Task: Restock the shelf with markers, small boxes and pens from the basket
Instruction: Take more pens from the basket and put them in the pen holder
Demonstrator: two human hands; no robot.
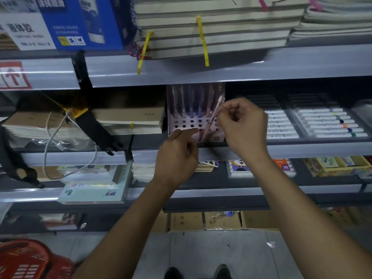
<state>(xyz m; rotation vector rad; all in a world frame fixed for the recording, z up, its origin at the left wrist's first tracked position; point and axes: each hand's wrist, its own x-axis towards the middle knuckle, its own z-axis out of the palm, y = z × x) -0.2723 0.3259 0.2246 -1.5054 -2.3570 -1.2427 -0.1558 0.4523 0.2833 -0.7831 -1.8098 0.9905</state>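
At upper left of the frame a blue box (80, 21) carries Chinese print, partly blurred, and the white box (26, 31) beside it reads "液体胶". Lower left, a pale pack (92, 193) shows "8x"; right of centre a carton (282, 167) shows "36". At centre the right hand (244, 125) pinches a pen (211, 119), its long axis tilted, top leaning right, tip down-left toward the holed rack (193, 125) on the shelf (302, 150). The left hand (178, 156) holds nothing, forefinger straight, touching the rack's front. A red basket (28, 260) sits at lower left.
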